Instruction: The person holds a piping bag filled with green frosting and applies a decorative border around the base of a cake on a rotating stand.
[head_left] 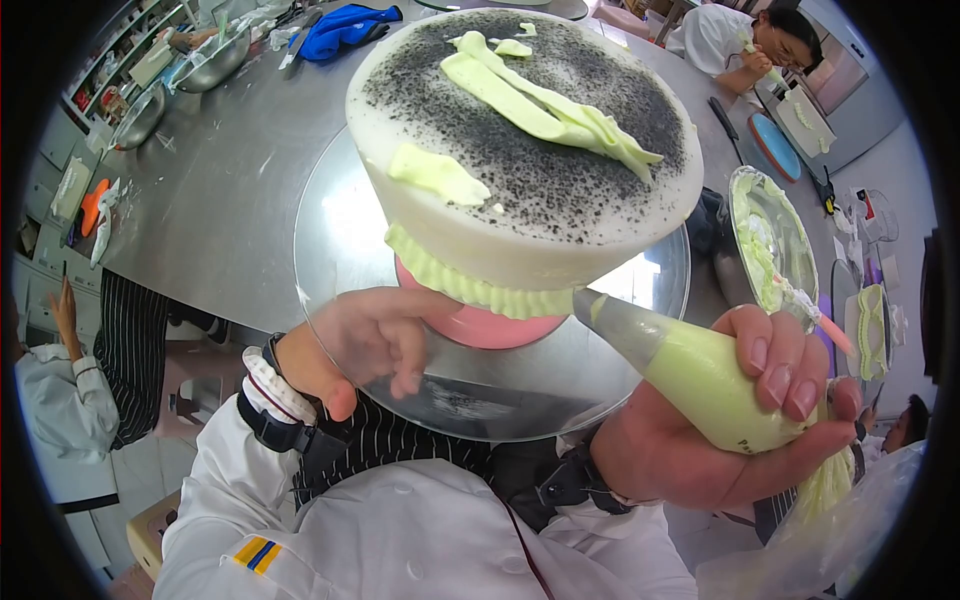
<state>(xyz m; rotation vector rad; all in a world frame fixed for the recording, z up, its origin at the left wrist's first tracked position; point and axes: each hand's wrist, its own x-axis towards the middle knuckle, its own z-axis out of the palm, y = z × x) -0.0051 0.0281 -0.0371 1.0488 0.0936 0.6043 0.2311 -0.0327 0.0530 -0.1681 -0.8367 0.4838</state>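
Note:
A white round cake or cake form [450, 225] stands on a pink base [500, 328] over a clear round turntable plate [330, 240]. Dark specks cover its top, where loose strips of pale green cream [520, 105] lie. Along the lower front edge runs a ruffled green cream border [470, 285]. My right hand [750, 420] is wrapped round a piping bag [700, 385] filled with green cream, its metal tip right at the border's right end. At the plate's left front edge is my left hand [355, 345], fingers loosely apart, the forefinger reaching toward the pink base.
A metal bowl [775, 240] with green cream and a spatula stands to the right. Further off are a blue disc [775, 147], metal bowls [212, 62] and a blue cloth [345, 30]. One person [725, 50] pipes at the far right; another person [70, 385] is at left.

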